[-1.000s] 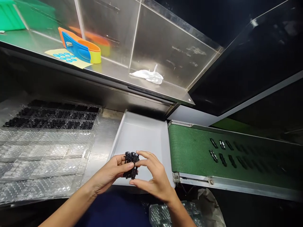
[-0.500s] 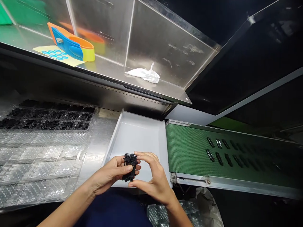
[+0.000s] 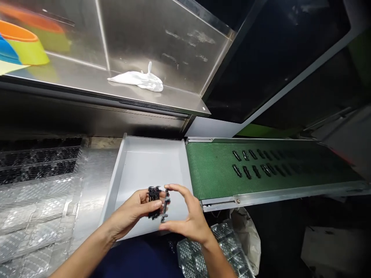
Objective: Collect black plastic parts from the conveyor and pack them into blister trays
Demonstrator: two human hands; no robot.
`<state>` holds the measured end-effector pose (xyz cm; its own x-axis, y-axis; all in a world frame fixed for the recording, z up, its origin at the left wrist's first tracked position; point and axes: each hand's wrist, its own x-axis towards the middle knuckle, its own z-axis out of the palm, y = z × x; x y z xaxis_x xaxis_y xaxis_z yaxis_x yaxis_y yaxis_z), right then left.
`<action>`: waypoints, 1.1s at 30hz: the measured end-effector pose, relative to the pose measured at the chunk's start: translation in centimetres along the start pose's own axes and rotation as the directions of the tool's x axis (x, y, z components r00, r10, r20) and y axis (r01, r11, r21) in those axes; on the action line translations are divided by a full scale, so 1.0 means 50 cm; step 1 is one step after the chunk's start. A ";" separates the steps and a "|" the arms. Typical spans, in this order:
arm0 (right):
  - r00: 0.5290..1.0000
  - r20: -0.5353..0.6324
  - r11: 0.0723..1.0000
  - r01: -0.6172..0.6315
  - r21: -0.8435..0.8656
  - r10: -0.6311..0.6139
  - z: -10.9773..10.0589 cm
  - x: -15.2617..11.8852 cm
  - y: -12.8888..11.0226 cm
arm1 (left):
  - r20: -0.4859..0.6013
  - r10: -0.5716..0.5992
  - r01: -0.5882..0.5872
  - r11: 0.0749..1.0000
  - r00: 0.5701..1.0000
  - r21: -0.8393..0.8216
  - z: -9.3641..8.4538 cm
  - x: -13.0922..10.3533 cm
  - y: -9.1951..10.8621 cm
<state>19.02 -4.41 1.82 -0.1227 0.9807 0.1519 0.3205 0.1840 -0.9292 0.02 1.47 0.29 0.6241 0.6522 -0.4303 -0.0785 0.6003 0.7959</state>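
Note:
My left hand [image 3: 131,212] is closed round a stack of small black plastic parts [image 3: 154,202], its thumb pressed on the near face. Just to the right, my right hand [image 3: 188,214] grips one slim black plastic part [image 3: 165,204] by its two ends, between thumb and fingertips. A narrow gap separates that part from the stack. Both hands are over the near end of a white tray [image 3: 153,158]. More black parts [image 3: 246,172] lie in two rows on the green conveyor belt [image 3: 208,166] at the right.
Clear plastic blister trays [image 3: 31,208] lie at the left, the far rows filled with black parts. A steel shelf [image 3: 87,83] above carries a crumpled white glove-like item [image 3: 139,80] and a coloured band [image 3: 31,48]. More clear trays [image 3: 197,251] sit below the belt.
My right hand has drawn one black part off the stack, which stays in my left hand. The view has turned to the right, and more of the belt shows.

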 end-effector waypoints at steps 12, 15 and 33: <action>0.957 -0.014 0.929 -0.277 0.246 0.289 0.042 0.003 0.020 | -0.044 0.472 -0.386 0.768 0.881 0.512 -0.012 0.001 -0.033; 0.998 0.063 0.988 0.022 -0.150 -0.012 0.027 0.000 0.007 | -0.033 0.166 -0.156 0.967 0.986 0.200 -0.017 -0.006 -0.018; 0.934 0.246 0.892 0.330 -0.309 -0.260 0.019 0.016 -0.033 | 0.170 -0.049 0.085 0.974 0.984 -0.211 -0.016 -0.036 -0.011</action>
<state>17.48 -4.01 3.17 -0.4286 0.8519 0.3009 0.5356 0.5078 -0.6747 -1.68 0.35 0.25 0.7502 0.5338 -0.3903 -0.1875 0.7378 0.6485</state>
